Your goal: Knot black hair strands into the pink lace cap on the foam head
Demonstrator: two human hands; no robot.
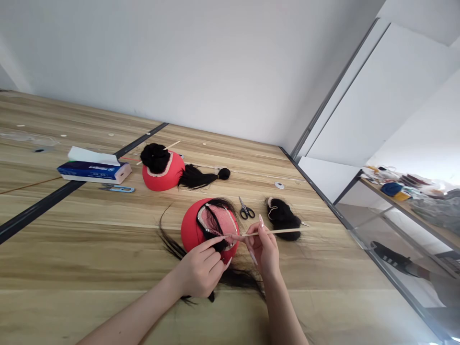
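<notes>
Head view, left hand (201,270): over the near dome (189,221), index finger stretched onto its mesh (225,220); whether its grip is closed on hair (247,278), I cannot tell
Head view, right hand (265,251): grip closed on a thin stick (285,231), thumb and fingers pinching it
Near dome: red, on the desk (108,239), mesh on top, black hair across it and trailing onto the wood
Scissors (246,211): just beyond the near dome's right side
Hairpiece (285,218): black, right of the scissors
Far dome (163,182): red, bun (154,158) on top
Tissue box (94,171): left of the far dome, cutter (123,189) beside it
</notes>
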